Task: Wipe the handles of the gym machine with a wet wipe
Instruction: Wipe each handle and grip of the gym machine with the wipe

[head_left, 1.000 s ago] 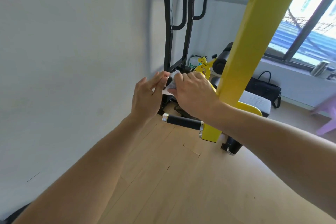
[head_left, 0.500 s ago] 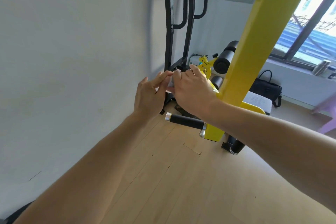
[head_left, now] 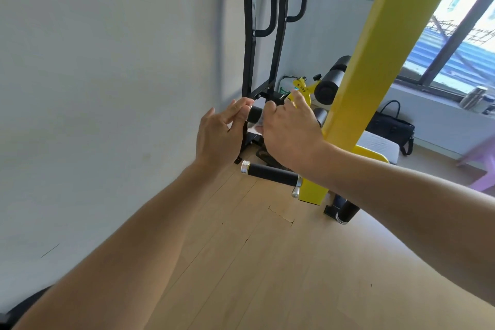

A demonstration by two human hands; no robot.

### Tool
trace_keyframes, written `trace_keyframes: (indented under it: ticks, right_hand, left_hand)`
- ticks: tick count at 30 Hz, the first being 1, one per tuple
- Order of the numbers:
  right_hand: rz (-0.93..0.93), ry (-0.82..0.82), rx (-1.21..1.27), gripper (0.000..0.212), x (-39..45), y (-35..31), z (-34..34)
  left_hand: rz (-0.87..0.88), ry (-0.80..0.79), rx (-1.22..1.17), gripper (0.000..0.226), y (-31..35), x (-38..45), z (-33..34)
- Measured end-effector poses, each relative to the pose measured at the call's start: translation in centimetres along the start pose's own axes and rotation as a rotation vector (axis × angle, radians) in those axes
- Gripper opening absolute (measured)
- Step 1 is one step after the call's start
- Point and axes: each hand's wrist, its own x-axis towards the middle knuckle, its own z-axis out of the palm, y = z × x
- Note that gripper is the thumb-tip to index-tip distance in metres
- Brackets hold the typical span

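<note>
A yellow gym machine post (head_left: pixel 375 61) rises at the right. An upper black handle (head_left: pixel 255 114) sticks out to the left between my hands. My right hand (head_left: pixel 290 131) wraps around it with a white wet wipe (head_left: pixel 254 128) showing just under my fingers. My left hand (head_left: pixel 223 132) is at the handle's free end, its fingertips touching the end and the wipe. A lower black handle (head_left: pixel 272 174) with a silver end cap juts out below my hands, untouched.
A white wall (head_left: pixel 107 88) is close on the left. A black metal rack (head_left: pixel 263 35) stands against it. Behind the post are black foam rollers (head_left: pixel 330 83), a padded bench (head_left: pixel 377 146) and a black bag (head_left: pixel 392 126). The floor is light wood.
My hands have shifted slightly, and the black end of the upper handle now shows between them, where the wipe covered it before. The view moved a little closer.
</note>
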Motion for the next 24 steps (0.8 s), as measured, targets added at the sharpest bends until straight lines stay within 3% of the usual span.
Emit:
trace_keyframes:
  ticks: [5, 11, 18, 24]
  right_hand:
    - [0.071, -0.02, 0.041, 0.033, -0.7, 0.9, 0.0]
    - [-0.047, 0.121, 0.179, 0.042, 1.5, -0.3, 0.8]
    - [0.087, -0.082, -0.108, 0.038, -1.9, 2.5, 0.7]
    - [-0.035, 0.086, 0.14, 0.043, 1.0, 0.6, 1.5]
  left_hand:
    - [0.006, 0.026, -0.034, 0.033, 0.9, -0.1, -0.4]
    - [0.002, 0.017, -0.062, 0.035, 0.4, 0.3, 0.0]
    - [0.014, 0.023, -0.113, 0.031, 0.5, 0.2, -0.1]
    - [-0.006, 0.025, -0.099, 0.032, 0.6, 0.1, 0.4]
